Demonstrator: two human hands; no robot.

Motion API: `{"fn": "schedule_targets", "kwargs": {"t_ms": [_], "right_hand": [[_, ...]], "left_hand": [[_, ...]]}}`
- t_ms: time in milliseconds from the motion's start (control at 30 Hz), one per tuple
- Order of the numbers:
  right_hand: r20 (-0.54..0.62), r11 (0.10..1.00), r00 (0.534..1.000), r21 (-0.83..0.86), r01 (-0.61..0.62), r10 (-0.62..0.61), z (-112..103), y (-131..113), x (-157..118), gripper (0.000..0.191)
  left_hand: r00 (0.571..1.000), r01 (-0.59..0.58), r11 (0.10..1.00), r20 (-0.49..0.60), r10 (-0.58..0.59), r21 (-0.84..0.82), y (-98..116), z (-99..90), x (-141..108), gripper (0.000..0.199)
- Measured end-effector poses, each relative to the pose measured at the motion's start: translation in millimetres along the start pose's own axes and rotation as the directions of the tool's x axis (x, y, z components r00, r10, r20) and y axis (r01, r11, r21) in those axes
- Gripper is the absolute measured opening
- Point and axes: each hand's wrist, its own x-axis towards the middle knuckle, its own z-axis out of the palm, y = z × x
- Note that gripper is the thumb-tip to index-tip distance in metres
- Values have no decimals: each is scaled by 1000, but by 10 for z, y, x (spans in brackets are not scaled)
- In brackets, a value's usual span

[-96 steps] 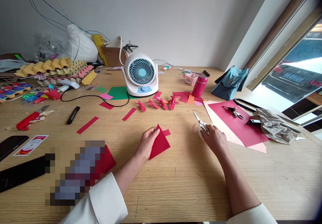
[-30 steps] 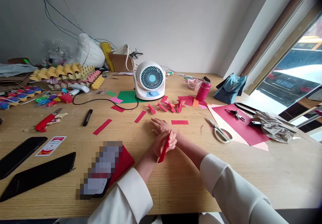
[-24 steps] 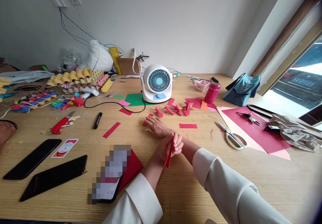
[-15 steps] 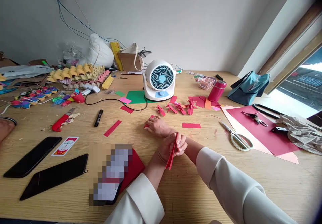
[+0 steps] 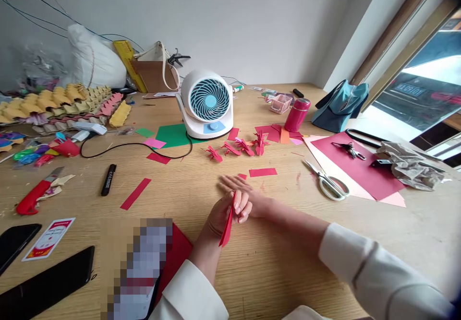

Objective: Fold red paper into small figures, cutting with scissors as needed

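Note:
My left hand (image 5: 230,214) is closed around a folded red paper piece (image 5: 226,229), whose pointed end hangs below the fingers. Just beyond it, my right hand (image 5: 241,190) lies palm down on the wooden table with its fingers spread to the left, slightly blurred. A small red scrap (image 5: 242,176) shows beside its fingers, and a red paper strip (image 5: 262,172) lies a little farther right. Several folded red paper figures (image 5: 245,147) stand in a row in front of the white fan (image 5: 209,104).
White-handled scissors (image 5: 333,187) and large red paper (image 5: 360,166) lie on the right. A pink bottle (image 5: 298,114) stands behind them. To the left are a black marker (image 5: 108,180), red knife (image 5: 36,195) and phones. Egg cartons (image 5: 65,101) are stacked at the back left.
The view has shifted right. My right hand has moved back toward me and right across the table, off the small red scrap. My left hand still holds the folded paper.

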Motion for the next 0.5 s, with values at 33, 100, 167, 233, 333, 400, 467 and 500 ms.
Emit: {"fn": "schedule_targets", "kwargs": {"t_ms": [33, 100, 167, 233, 333, 400, 467, 500], "right_hand": [[-3, 1000, 1000, -17, -24, 24, -98, 144, -209, 69], [15, 992, 997, -95, -78, 80, -314, 483, -530, 64], [26, 977, 989, -159, -140, 146, -534, 854, -692, 63], [23, 954, 974, -208, -215, 224, -727, 1182, -716, 61], [-53, 909, 951, -283, -307, 305, -881, 1414, -668, 61], [-151, 897, 942, -291, -333, 301, -846, 1346, -709, 63], [-193, 887, 924, -271, -374, 330, -720, 1165, -839, 63], [-200, 883, 914, -251, -396, 353, -644, 1070, -918, 63]], "left_hand": [[1000, 9, 1000, -16, -8, 21, -16, 0, 5, 49], [999, 31, 997, -33, -29, 71, -50, -8, 18, 49], [999, 49, 993, -27, -46, 112, -81, -21, 32, 48], [998, 65, 986, -14, -64, 151, -106, -28, 43, 48], [996, 94, 973, -21, -92, 209, -118, -27, 37, 46], [995, 99, 967, -27, -96, 236, -109, -29, 24, 46], [995, 92, 968, -68, -78, 235, -95, -36, 19, 45], [994, 86, 970, -88, -67, 227, -88, -40, 23, 45]]}}
